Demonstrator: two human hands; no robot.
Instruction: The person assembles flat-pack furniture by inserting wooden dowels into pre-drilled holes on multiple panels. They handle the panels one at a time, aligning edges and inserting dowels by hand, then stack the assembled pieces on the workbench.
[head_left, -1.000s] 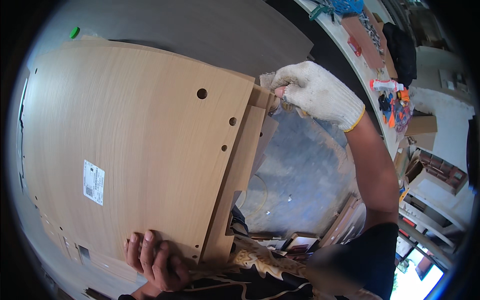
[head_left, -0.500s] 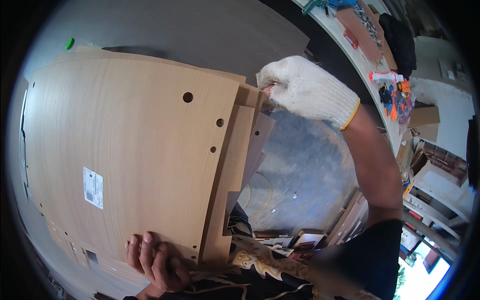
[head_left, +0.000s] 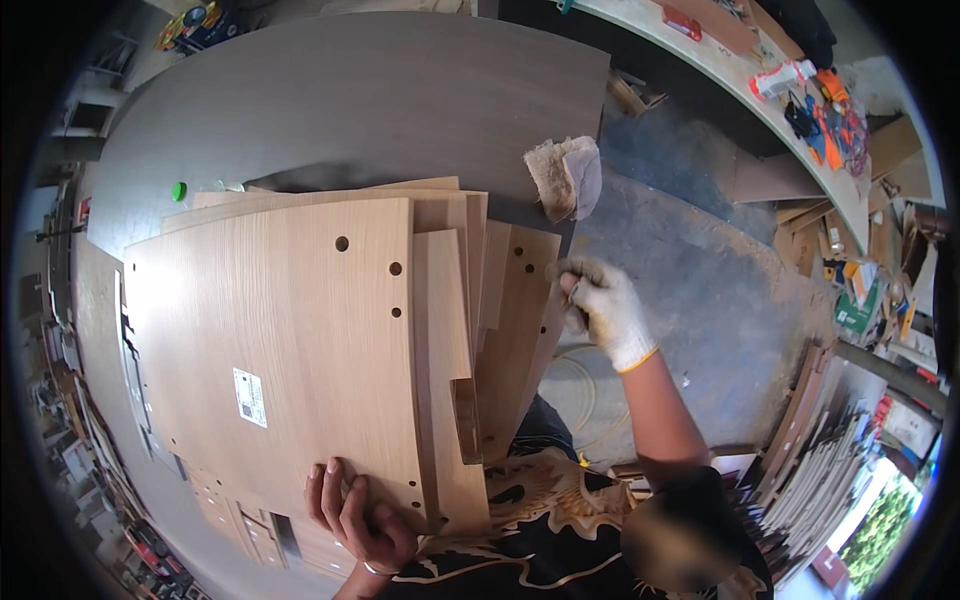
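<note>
My bare left hand [head_left: 358,515] lies on the near edge of the top wood-grain board [head_left: 270,330], fingers stretched over its face. This board is pale, has several round holes and bears a white label [head_left: 250,397]. More boards lie under it, fanned out to the right, one with a notched corner [head_left: 466,420]. Beside the right edge of a lower board [head_left: 520,300], my right hand [head_left: 605,312] is in a white knit glove, its fingers curled. Whether anything is between them is hidden. A crumpled, worn cloth [head_left: 565,178] sits at the dark table's right edge, beyond the glove.
The boards rest on a dark grey table [head_left: 400,90], with a small green cap [head_left: 179,191] behind them. A white-topped bench [head_left: 735,75] at the far right carries a bottle [head_left: 782,80] and orange tools. A coiled hose [head_left: 590,395] lies on the floor; stacked panels [head_left: 820,470] lean at right.
My right hand has come down and nearer, off the boards' far right corner. The cloth now shows where the hand was. My left hand stays on the top board; the view has shifted.
</note>
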